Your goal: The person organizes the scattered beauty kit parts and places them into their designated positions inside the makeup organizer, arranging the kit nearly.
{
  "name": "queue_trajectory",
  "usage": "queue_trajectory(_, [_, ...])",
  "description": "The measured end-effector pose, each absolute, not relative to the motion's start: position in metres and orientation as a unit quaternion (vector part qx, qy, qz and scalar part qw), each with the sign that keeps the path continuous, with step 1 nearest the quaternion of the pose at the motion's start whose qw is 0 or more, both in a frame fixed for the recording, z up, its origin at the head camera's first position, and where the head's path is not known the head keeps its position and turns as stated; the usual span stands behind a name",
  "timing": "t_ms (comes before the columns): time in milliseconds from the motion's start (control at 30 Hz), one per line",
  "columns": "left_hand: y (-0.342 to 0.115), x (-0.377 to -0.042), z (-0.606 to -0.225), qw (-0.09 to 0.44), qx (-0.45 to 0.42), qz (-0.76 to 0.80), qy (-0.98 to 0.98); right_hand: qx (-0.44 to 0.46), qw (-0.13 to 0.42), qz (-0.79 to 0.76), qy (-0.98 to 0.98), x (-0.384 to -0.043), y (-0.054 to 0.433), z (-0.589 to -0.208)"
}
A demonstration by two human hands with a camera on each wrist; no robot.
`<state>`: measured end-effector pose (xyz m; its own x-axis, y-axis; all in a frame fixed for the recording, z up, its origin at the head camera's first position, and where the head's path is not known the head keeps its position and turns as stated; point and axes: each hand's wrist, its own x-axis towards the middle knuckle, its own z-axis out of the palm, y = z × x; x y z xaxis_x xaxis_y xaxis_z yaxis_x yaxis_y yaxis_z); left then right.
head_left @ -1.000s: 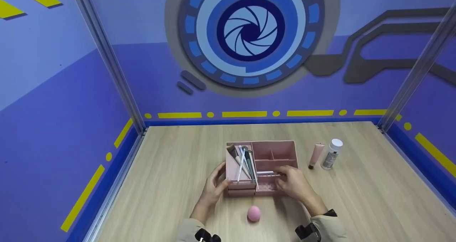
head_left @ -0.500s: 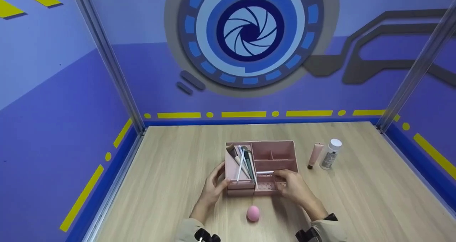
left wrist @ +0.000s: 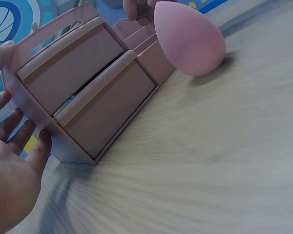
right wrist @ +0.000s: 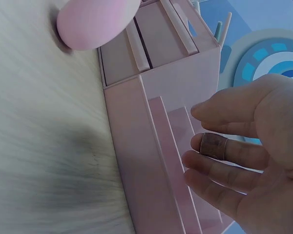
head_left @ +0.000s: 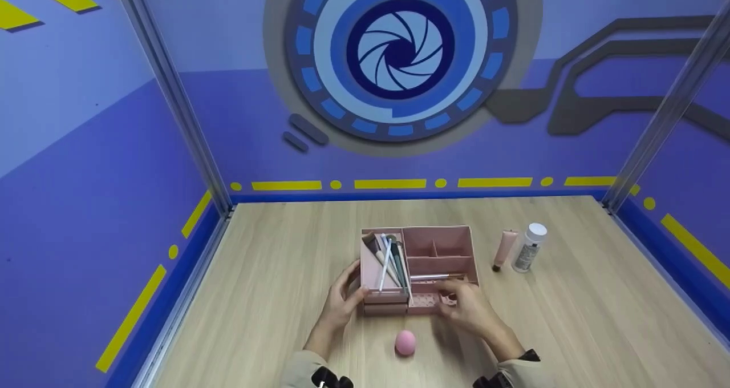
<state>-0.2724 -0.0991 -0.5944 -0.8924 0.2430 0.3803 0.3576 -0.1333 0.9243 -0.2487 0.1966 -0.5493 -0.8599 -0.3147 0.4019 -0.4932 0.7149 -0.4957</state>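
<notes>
A pink desktop organizer (head_left: 388, 308) stands on the table, its two drawers facing me in the left wrist view. Makeup brushes (head_left: 394, 262) lie slanted on its left top tray. My left hand (head_left: 337, 305) rests against its left side, the thumb near the top front corner and the spread fingertips touching the side wall. My right hand (head_left: 470, 308) hovers over the right front compartments, fingers loosely extended and holding nothing; a brown band (right wrist: 214, 146) circles one finger. Just behind those fingers, a slim silvery-pink stick (head_left: 436, 277) lies in a compartment.
A pink egg-shaped makeup sponge (head_left: 405, 342) sits on the table in front of the organizer. To the right stand a pink tube with a dark cap (head_left: 505, 250) and a white-capped bottle (head_left: 530, 248). Printed blue panels border the table (head_left: 274, 251).
My right hand has let go of the slim stick, which now lies in the compartment, and has drawn back slightly towards me. The left hand stays at the organizer's side.
</notes>
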Motion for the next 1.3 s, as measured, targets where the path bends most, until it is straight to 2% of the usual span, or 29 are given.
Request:
queue_trajectory(367, [-0.099,-0.273,-0.595,0.036,-0.229,-0.723,-0.651,0.248,0.113,0.341,-0.900,-0.243,0.193,-0.554])
queue_trajectory(833, [-0.098,-0.272,-0.593,0.016,-0.225,-0.733,-0.642,0.264,0.113,0.316,-0.904,-0.238,0.192,-0.553])
queue_trajectory(1300, [-0.098,-0.272,-0.594,0.026,-0.227,-0.733,-0.641,0.267,0.108,0.318,-0.903,-0.232,0.186,-0.555])
